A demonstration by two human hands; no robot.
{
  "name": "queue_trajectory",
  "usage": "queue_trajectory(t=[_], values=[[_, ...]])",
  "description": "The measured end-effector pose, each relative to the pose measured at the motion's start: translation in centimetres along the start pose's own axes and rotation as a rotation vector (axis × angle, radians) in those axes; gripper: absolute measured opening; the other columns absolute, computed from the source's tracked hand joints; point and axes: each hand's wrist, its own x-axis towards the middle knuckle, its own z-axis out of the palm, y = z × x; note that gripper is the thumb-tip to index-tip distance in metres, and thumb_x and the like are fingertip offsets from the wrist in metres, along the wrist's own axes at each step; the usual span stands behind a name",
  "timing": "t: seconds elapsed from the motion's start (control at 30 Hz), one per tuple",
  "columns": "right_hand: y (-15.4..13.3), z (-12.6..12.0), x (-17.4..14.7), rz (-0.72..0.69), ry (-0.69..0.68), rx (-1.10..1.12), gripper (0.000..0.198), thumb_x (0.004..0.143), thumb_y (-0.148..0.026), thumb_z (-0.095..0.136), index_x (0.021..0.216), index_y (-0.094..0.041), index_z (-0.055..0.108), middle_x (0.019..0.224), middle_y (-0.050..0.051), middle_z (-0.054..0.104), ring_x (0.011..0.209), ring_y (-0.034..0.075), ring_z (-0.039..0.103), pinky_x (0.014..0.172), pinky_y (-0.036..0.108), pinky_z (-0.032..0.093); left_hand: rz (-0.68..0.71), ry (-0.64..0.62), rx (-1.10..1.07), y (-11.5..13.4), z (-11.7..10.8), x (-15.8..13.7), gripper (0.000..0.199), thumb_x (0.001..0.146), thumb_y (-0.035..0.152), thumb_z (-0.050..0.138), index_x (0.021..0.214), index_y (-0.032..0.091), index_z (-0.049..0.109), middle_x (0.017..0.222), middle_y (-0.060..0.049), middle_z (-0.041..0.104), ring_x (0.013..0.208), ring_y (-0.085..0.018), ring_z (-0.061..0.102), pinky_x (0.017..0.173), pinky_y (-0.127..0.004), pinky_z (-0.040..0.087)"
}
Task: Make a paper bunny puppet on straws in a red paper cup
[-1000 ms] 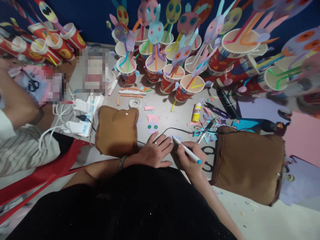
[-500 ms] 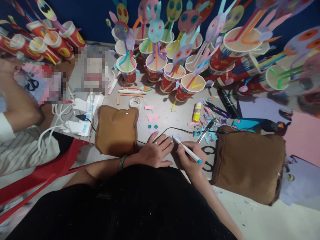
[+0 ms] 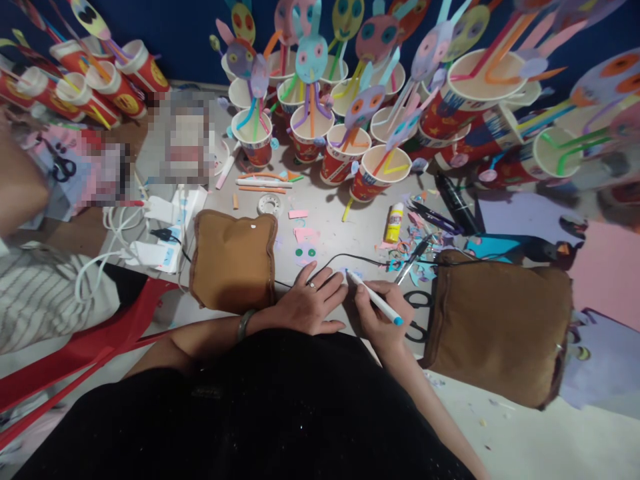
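Note:
My right hand (image 3: 383, 313) grips a white felt-tip pen (image 3: 379, 301) with a light-blue end, its tip down at a small lilac paper piece (image 3: 354, 273) on the table. My left hand (image 3: 316, 300) lies flat with fingers spread, its fingertips close to that paper. Just beyond the left fingers is a small paper face (image 3: 305, 253) with two green eyes, and a pink paper piece (image 3: 306, 235) lies above it. A thin black cable (image 3: 350, 255) runs past both hands. Black-handled scissors (image 3: 419, 317) lie right of my right hand, partly under a brown cushion.
Brown cushions (image 3: 235, 260) (image 3: 500, 327) flank my hands. Paper cups (image 3: 383, 175) with straws and paper faces crowd the back. A glue stick (image 3: 395, 223), paper scraps (image 3: 417, 250) and a clear pen (image 3: 413, 260) lie right. A power strip (image 3: 173, 230) and another person's arm (image 3: 23, 183) are left.
The other person's arm at the left has shifted toward the left edge and lower. My hands have stayed almost in place, the pen tip moving only slightly.

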Motion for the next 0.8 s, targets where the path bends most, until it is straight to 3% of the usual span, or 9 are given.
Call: queue_trajectory(t=[0.8], values=[[-0.09,-0.2,0.1,0.015,-0.018,-0.016,0.006,0.09,-0.025,0.064,0.087,-0.022,0.061,0.071,0.001,0.07,0.059,0.016,0.069,0.053,0.028,0.055,-0.002,-0.022,-0.021,0.04,-0.31,0.12,0.067,0.095,0.057,0.055,0.141,0.01,0.053,0.146,-0.019,0.055,0.137,-0.034,0.046,0.12,-0.057,0.026]])
